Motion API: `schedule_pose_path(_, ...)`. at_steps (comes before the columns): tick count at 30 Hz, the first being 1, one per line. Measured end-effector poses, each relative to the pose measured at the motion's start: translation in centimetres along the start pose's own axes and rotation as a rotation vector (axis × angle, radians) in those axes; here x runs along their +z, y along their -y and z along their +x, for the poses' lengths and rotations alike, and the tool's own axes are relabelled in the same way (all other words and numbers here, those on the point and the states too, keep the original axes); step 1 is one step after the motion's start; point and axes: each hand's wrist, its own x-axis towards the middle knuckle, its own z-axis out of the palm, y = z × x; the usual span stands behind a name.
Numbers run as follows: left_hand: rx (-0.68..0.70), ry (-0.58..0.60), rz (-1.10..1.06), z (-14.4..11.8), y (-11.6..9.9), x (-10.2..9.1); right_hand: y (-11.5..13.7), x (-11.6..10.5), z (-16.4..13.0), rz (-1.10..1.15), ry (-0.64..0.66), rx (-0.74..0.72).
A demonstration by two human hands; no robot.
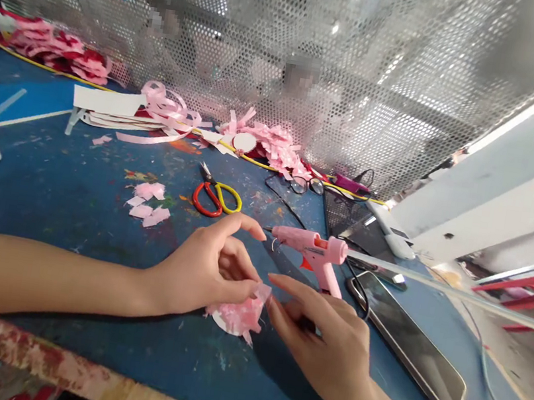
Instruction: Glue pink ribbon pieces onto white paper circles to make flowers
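A small pink paper flower (240, 315), built on a white round base, is pinched between the two hands low on the blue surface (71, 197). The left hand (206, 268) is curled over its left edge, thumb and fingers closed on the petals, index finger stretched forward and free. The right hand (326, 342) is laid flat beside it, fingertips pressed against the flower's right edge; a firm grip by this hand cannot be told. A pink glue gun (312, 250) is stood just behind the hands, nozzle pointed left, a clear glue stick (435, 285) run out of its back to the right. A phone (408, 345) is laid face up just right of the right hand, with a cable at its lower end. Red and yellow scissors (215, 195) are seen further back, shut. Pink paper scraps (149, 202) are scattered left of them. Piles of pink ribbon and cut paper (266, 140) are heaped along a perforated metal screen (322, 34) at the back.
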Motion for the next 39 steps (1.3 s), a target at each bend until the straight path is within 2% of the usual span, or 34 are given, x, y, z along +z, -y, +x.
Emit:
schedule_pose_path(14, 0.006, -0.008, 0.006, 0.08, 0.09, -0.14, 0.17, -0.33, -0.12, 0.016, 0.03, -0.047)
schedule_pose_path(25, 0.003, 0.017, 0.03, -0.03, -0.06, 0.11, 0.24, -0.39, 0.03, 0.017, 0.046, -0.021)
schedule_pose_path(27, 0.039, 0.019, 0.041, -0.07, -0.14, 0.08, 0.32, -0.55, 0.13, 0.018, 0.033, 0.001)
schedule_pose_path(33, 0.164, 0.038, 0.182, -0.03, -0.17, -0.22, 0.4, -0.99, 0.09, 0.162, 0.047, 0.212)
schedule_pose_path(39, 0.201, 0.053, 0.214, -0.16, -0.32, -0.29, 0.6, -0.91, 0.29, 0.224, 0.077, 0.243)
